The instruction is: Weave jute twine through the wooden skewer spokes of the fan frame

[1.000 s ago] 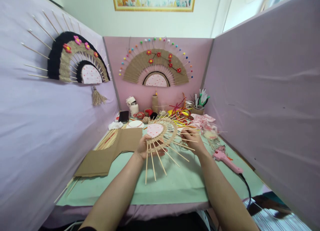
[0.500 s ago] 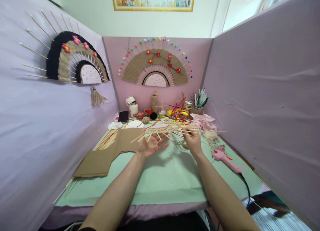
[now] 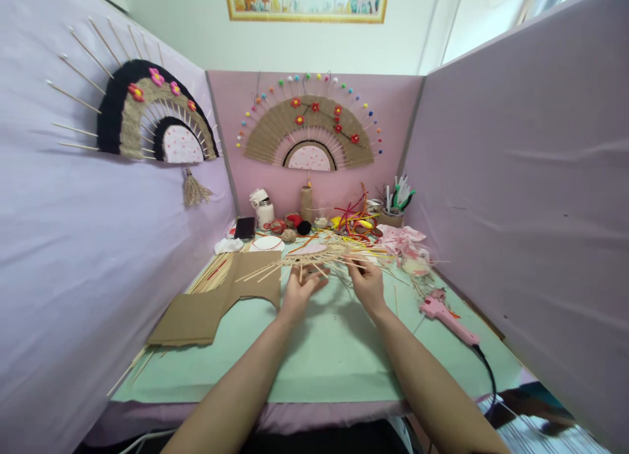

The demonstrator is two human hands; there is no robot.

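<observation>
The half-woven stick fan [image 3: 314, 257] lies nearly flat, edge-on to the camera above the green mat [image 3: 334, 356], its sticks spreading left and right. The 2 hands grip it from below: left hand [image 3: 301, 290] mid-frame, right hand [image 3: 366, 282] pinching the right side

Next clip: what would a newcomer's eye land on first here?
Probably the two finished fan decorations: a black-and-tan one with pink flowers on the left lavender panel, and a tan one with red blossoms and coloured pinheads on the pink back panel. Then the middle of the green mat, where the left hand and right hand hold a flat wheel of bamboo sticks edge-on, with a pink glue gun lying to the right.
</observation>
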